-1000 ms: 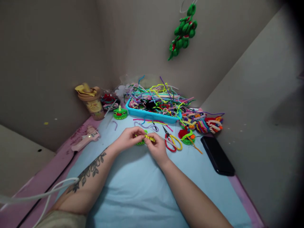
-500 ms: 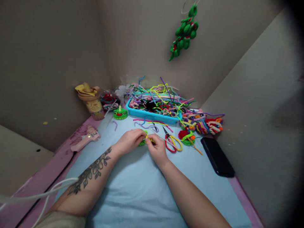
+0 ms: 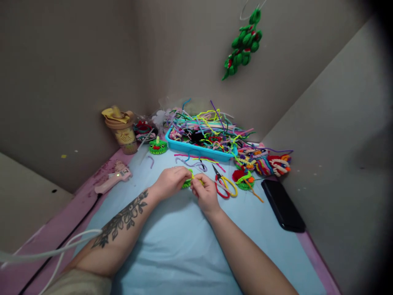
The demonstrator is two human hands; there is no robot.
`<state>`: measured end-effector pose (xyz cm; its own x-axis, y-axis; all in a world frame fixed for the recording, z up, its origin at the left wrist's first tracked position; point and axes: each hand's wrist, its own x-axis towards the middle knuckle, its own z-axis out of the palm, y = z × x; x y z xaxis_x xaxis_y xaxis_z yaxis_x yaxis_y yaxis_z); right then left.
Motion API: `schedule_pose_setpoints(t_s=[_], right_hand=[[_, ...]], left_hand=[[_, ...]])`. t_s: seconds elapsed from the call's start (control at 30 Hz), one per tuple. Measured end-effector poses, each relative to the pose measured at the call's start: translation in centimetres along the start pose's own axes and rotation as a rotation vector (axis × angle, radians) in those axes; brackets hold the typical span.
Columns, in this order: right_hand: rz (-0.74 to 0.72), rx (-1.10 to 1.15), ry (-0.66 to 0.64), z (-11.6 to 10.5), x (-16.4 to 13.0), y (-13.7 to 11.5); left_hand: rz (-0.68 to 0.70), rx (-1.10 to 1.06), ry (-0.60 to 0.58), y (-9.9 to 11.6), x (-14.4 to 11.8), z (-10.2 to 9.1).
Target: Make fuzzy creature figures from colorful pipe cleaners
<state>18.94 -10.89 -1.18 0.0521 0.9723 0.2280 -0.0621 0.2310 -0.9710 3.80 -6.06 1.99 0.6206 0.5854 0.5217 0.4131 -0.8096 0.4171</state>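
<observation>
My left hand (image 3: 173, 181) is closed on a small green crocheted piece (image 3: 186, 184), mostly hidden behind the fingers. My right hand (image 3: 205, 192) meets it from the other side, thumb and fingers pinching a bit of yellow yarn (image 3: 193, 177) at the piece's edge. Just right of the right hand lie scissors (image 3: 224, 185) with one red and one yellow handle, blades pointing away. Beyond the hands, several loose yarn strands (image 3: 196, 162) lie on the light blue cloth (image 3: 172, 241).
A blue tray (image 3: 199, 150) heaped with yarn stands at the back. Left are a green crocheted figure (image 3: 158, 146), a lidded cup (image 3: 124, 135) and a pink glue gun (image 3: 113, 180). Right are crocheted pieces (image 3: 260, 160), a green-and-red one (image 3: 244, 180) and a black phone (image 3: 282, 207).
The view has shifted slightly, so everything sits a little further right. Both hands stay together on the green piece; the right fingers have moved a little at the yellow yarn.
</observation>
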Motion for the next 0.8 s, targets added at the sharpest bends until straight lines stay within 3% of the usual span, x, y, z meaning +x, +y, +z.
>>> schedule_pose_setpoints(t_s=[0.1,0.3,0.47,0.67,0.8], right_hand=[[0.014,0.009,-0.008,-0.1,0.1,0.2],[-0.124,-0.162,-0.017,-0.4,0.4,-0.4],[-0.143,-0.221,-0.07,-0.4,0.3,0.0],[-0.129,-0.193,-0.086,-0.3,0.3,0.2],[-0.082,-0.089,-0.055,-0.1,0.5,0.1]], left_hand=[[-0.009,0.0,0.017,0.0,-0.1,0.1],[0.013,-0.038,-0.022,-0.2,-0.3,0.3],[0.03,0.013,-0.017,-0.5,-0.3,0.1],[0.071,0.057,-0.036,-0.6,-0.2,-0.2],[0.024,0.037,0.045,-1.2,-0.3,-0.1]])
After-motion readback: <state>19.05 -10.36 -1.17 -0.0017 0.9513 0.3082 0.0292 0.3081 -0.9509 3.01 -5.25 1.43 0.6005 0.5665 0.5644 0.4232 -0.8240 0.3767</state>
